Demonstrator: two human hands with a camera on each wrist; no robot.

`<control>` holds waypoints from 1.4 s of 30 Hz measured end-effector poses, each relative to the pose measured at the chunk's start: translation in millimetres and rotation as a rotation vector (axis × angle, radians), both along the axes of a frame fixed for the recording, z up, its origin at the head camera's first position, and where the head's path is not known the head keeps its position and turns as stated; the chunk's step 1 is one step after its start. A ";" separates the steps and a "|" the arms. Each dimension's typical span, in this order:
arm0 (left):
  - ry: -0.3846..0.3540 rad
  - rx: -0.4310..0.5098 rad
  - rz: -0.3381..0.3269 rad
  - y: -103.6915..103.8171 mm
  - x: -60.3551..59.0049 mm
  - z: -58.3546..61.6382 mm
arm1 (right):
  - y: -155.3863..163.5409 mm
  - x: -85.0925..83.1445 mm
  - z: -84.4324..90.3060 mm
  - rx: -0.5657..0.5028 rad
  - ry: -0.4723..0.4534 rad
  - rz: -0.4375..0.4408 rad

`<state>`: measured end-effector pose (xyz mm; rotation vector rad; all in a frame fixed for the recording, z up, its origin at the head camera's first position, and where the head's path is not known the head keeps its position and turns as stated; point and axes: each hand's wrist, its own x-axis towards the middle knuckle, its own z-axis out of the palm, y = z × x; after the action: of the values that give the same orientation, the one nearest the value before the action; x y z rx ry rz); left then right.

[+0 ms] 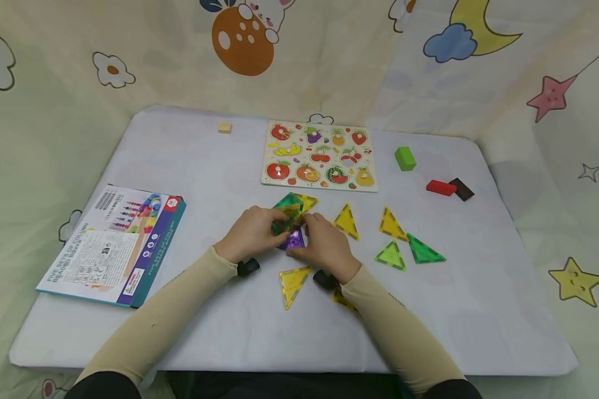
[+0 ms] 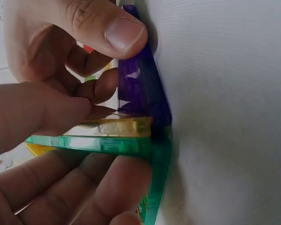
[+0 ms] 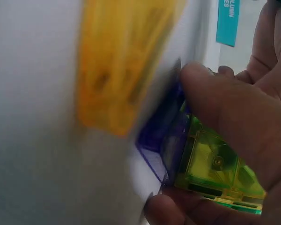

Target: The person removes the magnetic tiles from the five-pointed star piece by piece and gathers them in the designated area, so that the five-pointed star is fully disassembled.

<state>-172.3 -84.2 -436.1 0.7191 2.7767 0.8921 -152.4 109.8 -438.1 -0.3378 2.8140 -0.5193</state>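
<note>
My left hand [image 1: 252, 234] pinches a yellow tile [image 2: 126, 127] and a green tile [image 2: 103, 144], layered together, between thumb and fingers. Opposite it, my right hand [image 1: 328, 248] holds a purple translucent tile [image 1: 294, 240], its thumb pressed on the face. In the left wrist view the purple tile meets the yellow and green ones at a corner, low against the white tabletop. Another yellow piece [image 1: 306, 202] shows just behind the fingers. Nearer the body lies a yellow triangular tile [image 1: 293, 284], close to both wrists.
Right of the hands lie yellow triangles [image 1: 346, 221] [image 1: 392, 224], a lime triangle [image 1: 391, 256] and a green triangle [image 1: 424, 249]. A fruit puzzle board [image 1: 321, 156] lies behind. A boxed set [image 1: 112, 246] is at left; green [image 1: 405, 158], red [image 1: 441, 188] and dark blocks [image 1: 461, 189] sit far right.
</note>
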 end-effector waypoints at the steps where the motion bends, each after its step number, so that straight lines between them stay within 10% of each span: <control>1: 0.011 -0.004 0.000 0.5 0.5 0.6 | -0.3 -0.2 -0.5 0.001 0.012 -0.003; 20: 0.095 -0.055 0.028 3.7 6.2 1.0 | 31.7 0.6 5.9 -0.060 -0.067 -0.057; 42: 0.013 0.025 0.061 7.6 11.7 -1.6 | 107.9 6.2 13.7 -0.052 -0.110 -0.177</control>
<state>-160.5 -76.6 -437.7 0.6491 2.8175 0.9378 -146.2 217.8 -424.5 -0.0672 2.7417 -0.6288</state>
